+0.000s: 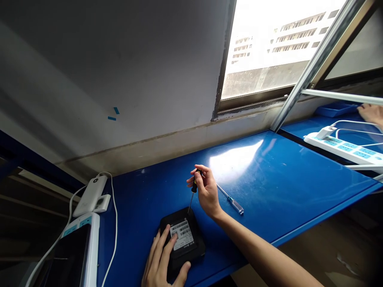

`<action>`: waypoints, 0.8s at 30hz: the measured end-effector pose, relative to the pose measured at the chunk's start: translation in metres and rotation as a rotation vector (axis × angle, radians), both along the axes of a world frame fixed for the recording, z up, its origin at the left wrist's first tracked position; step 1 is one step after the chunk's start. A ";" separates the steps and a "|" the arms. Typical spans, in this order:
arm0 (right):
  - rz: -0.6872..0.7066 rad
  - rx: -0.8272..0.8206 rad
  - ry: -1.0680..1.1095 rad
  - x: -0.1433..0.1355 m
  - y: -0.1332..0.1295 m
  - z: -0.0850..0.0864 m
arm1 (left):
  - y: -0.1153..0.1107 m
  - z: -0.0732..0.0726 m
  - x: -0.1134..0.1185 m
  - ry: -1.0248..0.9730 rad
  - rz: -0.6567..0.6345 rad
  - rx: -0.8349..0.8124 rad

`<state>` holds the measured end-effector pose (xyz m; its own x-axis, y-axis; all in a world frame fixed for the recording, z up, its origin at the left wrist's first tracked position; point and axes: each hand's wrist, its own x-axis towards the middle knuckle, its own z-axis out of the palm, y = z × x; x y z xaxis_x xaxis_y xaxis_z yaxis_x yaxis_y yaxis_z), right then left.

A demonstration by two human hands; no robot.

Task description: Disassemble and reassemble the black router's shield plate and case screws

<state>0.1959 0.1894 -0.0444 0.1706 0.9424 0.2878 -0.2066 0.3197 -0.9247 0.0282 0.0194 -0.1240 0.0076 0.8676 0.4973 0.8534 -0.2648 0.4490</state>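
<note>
A black box-shaped device [196, 235] with a white barcode label [182, 235] lies on the blue table [143, 203]. My left hand [163, 259] rests over its near left side, fingers spread onto the label's edge. In my right hand [206, 191] is a screwdriver [194, 187] with a black and yellow handle. Its thin shaft slants down, and the tip meets the far edge area of the device; exact contact is too small to tell. A second screwdriver [235, 204] with a clear handle lies right of my right hand, its shaft partly hidden behind that hand.
At left sit a white power bank-like box [91, 195], a power strip [94, 239], a dark-screened phone or tablet [68, 259] and a loose white cable [115, 223]. A metal frame post [295, 99] stands at right. Beyond it are another power strip [344, 147], a blue tray [335, 109] and another person's hand [371, 113].
</note>
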 end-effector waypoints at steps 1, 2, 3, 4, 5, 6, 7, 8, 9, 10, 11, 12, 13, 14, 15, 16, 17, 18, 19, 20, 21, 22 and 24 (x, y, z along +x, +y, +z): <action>-0.010 -0.005 -0.015 0.000 0.000 0.000 | 0.000 0.001 0.000 -0.002 -0.001 0.001; -0.017 -0.010 -0.030 0.000 -0.001 0.000 | 0.000 0.001 0.001 -0.005 -0.004 0.000; -0.022 -0.012 -0.044 0.000 -0.002 -0.001 | 0.000 0.003 0.001 -0.011 -0.003 -0.004; -0.024 -0.009 -0.053 0.000 -0.003 -0.001 | 0.000 0.004 0.002 -0.021 0.006 -0.012; -0.022 -0.002 -0.055 0.000 -0.004 -0.001 | 0.000 0.005 0.002 -0.035 0.022 -0.025; -0.017 0.008 -0.047 0.001 -0.004 0.000 | -0.001 0.007 0.003 -0.052 0.044 -0.040; -0.005 0.017 -0.030 0.001 -0.005 0.000 | -0.001 0.008 0.003 -0.069 0.071 -0.058; 0.015 0.027 -0.010 0.001 -0.005 0.000 | -0.002 0.009 0.003 -0.081 0.096 -0.077; 0.039 0.035 0.010 0.001 -0.005 0.001 | -0.003 0.010 0.004 -0.087 0.117 -0.095; 0.063 0.039 0.026 0.001 -0.005 0.001 | -0.003 0.010 0.004 -0.088 0.133 -0.111; 0.082 0.041 0.033 0.001 -0.005 0.002 | -0.003 0.010 0.004 -0.083 0.147 -0.124; 0.094 0.041 0.029 0.001 -0.004 0.002 | -0.003 0.010 0.004 -0.075 0.160 -0.132; 0.099 0.039 0.017 0.001 -0.004 0.002 | -0.003 0.009 0.005 -0.067 0.171 -0.134; 0.095 0.035 0.001 0.001 -0.003 0.002 | -0.003 0.009 0.005 -0.059 0.180 -0.130; 0.087 0.029 -0.019 0.001 -0.003 0.001 | -0.003 0.008 0.006 -0.051 0.187 -0.121; 0.076 0.026 -0.040 0.001 -0.004 0.001 | -0.002 0.007 0.006 -0.043 0.191 -0.111; 0.064 0.028 -0.059 0.002 -0.004 0.000 | -0.002 0.007 0.007 -0.036 0.195 -0.100; 0.051 0.035 -0.074 0.002 -0.005 -0.001 | -0.001 0.006 0.007 -0.030 0.201 -0.092; 0.038 0.047 -0.084 0.003 -0.005 -0.002 | -0.001 0.006 0.007 -0.027 0.208 -0.085; 0.027 0.063 -0.090 0.003 -0.006 -0.002 | -0.001 0.005 0.007 -0.025 0.212 -0.079; 0.021 0.077 -0.087 0.003 -0.006 -0.003 | 0.000 0.005 0.007 -0.025 0.212 -0.073; 0.019 0.086 -0.072 0.004 -0.007 -0.003 | 0.000 0.004 0.007 -0.024 0.208 -0.067; 0.039 0.083 -0.023 0.004 -0.007 -0.003 | 0.000 0.004 0.006 -0.015 0.192 -0.057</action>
<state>0.1994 0.1823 -0.0470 0.1265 0.9208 0.3691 -0.1990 0.3880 -0.8999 0.0346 0.0198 -0.1196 -0.1676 0.8793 0.4459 0.8791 -0.0714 0.4713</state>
